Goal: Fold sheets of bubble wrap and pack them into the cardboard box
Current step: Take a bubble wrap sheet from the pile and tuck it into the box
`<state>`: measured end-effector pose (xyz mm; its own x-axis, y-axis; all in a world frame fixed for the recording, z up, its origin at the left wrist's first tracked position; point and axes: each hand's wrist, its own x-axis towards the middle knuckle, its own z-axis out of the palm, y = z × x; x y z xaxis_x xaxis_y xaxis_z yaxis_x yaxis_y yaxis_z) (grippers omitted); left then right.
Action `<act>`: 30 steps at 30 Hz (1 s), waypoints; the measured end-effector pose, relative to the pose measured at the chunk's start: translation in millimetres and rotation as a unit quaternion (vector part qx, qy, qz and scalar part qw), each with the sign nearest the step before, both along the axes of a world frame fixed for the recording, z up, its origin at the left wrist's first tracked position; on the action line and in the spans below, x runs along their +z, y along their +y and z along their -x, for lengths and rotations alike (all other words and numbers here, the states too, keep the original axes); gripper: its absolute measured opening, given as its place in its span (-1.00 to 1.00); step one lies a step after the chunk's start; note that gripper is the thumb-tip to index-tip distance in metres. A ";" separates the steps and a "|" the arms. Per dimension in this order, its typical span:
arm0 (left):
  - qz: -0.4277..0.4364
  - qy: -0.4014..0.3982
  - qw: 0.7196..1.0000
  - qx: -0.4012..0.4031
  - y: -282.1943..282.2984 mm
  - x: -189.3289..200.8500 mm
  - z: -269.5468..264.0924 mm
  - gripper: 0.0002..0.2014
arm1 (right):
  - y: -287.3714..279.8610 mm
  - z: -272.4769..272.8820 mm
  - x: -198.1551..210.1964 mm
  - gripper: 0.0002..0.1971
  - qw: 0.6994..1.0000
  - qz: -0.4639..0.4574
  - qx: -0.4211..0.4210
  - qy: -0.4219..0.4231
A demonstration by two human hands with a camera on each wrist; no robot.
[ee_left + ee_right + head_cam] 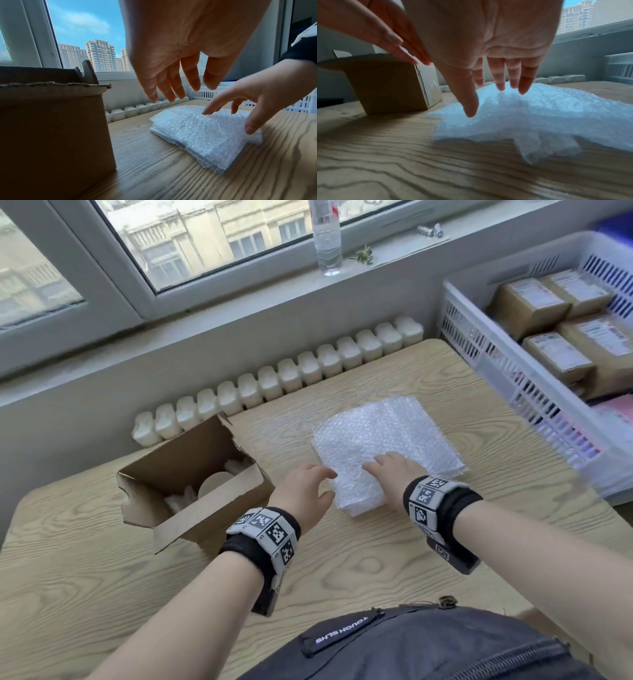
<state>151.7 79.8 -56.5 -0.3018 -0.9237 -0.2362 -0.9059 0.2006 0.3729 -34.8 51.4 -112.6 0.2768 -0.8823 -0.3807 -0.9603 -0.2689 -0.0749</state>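
Note:
An open cardboard box [205,518] stands on the left of the table, with some white bubble wrap inside. A stack of bubble wrap sheets [387,436] lies flat at the table's centre. My left hand [318,484] hovers between the box and the stack's near left corner, fingers relaxed, holding nothing. My right hand [387,469] reaches over the stack's near part. In the left wrist view, the right hand [248,105] rests straight fingertips on the bubble wrap [197,135], thumb at its near edge. In the right wrist view, spread fingers [498,81] hang over the bubble wrap [539,115], the box [393,83] behind.
A white plastic basket [486,344] holding cardboard parcels stands at the table's right edge. A white radiator [291,374] runs along the far edge under the window sill, where a water bottle [327,241] stands. A dark bag [428,645] sits at my front.

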 end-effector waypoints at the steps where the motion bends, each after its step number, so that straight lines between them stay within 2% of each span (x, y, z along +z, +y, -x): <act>1: -0.001 -0.001 1.000 0.001 -0.4 -0.1 1.0 -0.65 | -0.5 -0.2 -0.7 -0.41 1.000 0.008 -0.004 0.012; 5: -0.005 0.003 1.000 0.013 -2.6 2.2 6.1 -0.64 | -2.9 0.9 7.1 -0.63 0.998 0.024 0.010 0.052; 9: -0.001 0.014 1.000 0.028 -4.8 5.5 12.4 -0.63 | -3.5 1.7 10.3 -0.68 0.996 0.029 0.038 0.072; 14: -0.003 0.018 0.999 0.037 -7.7 6.6 16.7 -0.63 | 1.0 8.0 2.5 -0.56 0.998 0.017 0.030 0.057; 18: -0.009 0.015 0.999 0.044 -7.7 7.2 17.9 -0.62 | 1.4 9.1 4.7 -0.71 0.999 0.028 0.017 0.025; 20: -0.011 0.015 0.998 0.053 -8.4 7.5 17.7 -0.60 | -1.5 10.5 14.4 -0.77 0.997 0.043 -0.049 -0.043; 22: -0.009 0.022 0.997 0.070 -11.1 9.2 16.8 -0.56 | -10.2 16.1 28.1 -0.81 0.977 0.067 -0.132 -0.152; 25: -0.009 0.059 0.992 0.114 -18.4 17.1 15.8 -0.45 | -26.0 25.2 52.9 -0.84 0.920 0.109 -0.215 -0.310; 30: -0.007 0.179 0.955 0.237 -42.1 43.2 14.0 -0.25 | -45.4 32.5 106.6 -0.81 0.826 0.171 -0.227 -0.487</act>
<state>137.7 37.7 -13.4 0.0861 -0.9740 -0.2096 -0.7082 -0.2078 0.6747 -67.3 5.9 -6.0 -0.0834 -0.9892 0.1207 -0.4973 -0.0637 -0.8652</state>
